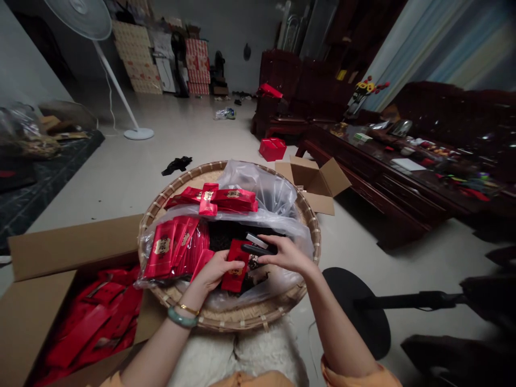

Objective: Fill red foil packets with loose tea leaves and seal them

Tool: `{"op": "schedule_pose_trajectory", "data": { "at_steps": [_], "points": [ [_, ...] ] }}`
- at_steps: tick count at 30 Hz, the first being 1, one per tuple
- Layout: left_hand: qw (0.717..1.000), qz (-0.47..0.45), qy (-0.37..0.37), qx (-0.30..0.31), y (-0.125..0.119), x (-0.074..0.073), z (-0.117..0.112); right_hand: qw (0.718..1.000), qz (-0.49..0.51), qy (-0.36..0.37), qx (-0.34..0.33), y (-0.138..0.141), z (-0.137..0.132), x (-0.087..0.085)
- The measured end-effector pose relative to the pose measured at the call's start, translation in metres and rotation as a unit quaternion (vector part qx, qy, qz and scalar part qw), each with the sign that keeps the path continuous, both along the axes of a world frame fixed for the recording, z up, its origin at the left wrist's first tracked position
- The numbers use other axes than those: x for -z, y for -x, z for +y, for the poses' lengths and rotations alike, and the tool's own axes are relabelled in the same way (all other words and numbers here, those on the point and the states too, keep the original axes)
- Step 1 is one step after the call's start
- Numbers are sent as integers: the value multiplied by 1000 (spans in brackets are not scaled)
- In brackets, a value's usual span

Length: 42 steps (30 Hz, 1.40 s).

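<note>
A round woven basket [258, 318] sits in front of me, lined with a clear plastic bag [266, 188] holding dark loose tea. My left hand [215, 271] is closed on a small red packet [235, 267], held over the basket. My right hand [282, 252] grips a small black and silver tool [258, 245] at the packet's top edge; I cannot make out what kind of tool it is. Several flat red packets [177, 247] lie stacked at the basket's left, and more red packets [213, 199] lie across its far side.
An open cardboard box [52, 258] with red packets [92, 322] stands at my left. Another open box [318, 183] lies beyond the basket. A dark wooden table [382, 177] runs along the right, a standing fan [121, 80] at the far left, a black round base [363, 312] at my right.
</note>
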<state>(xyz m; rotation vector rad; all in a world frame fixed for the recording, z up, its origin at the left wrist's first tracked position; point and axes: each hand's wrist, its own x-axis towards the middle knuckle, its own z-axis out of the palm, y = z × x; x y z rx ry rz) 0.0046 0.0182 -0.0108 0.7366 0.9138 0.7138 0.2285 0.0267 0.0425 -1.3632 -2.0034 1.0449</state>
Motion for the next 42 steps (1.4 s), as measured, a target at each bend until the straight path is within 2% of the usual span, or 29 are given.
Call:
{"op": "schedule_pose_trajectory", "data": {
  "at_steps": [5,10,13,17,24,32,42],
  "points": [
    [1000,-14,-2,11,-6,3,-4,999,-17,5,-31,26,7,-11],
    [1000,-22,13,17,-6,-1,-6,1000,-13,19,-19,33,8,-14],
    [999,-35,16,27,-6,-5,-6,999,-3,35,-1,32,9,-12],
    [993,-108,41,8,-8,-8,-4,998,-12,61,27,31,14,-6],
    [974,-199,112,1,-9,-18,4,999,0,42,21,31,20,1],
    [982,-143,125,-21,-10,-17,2,999,-2,36,32,32,18,8],
    [997,-46,59,-23,-11,-2,-2,999,-21,30,39,38,23,24]
  ]
}}
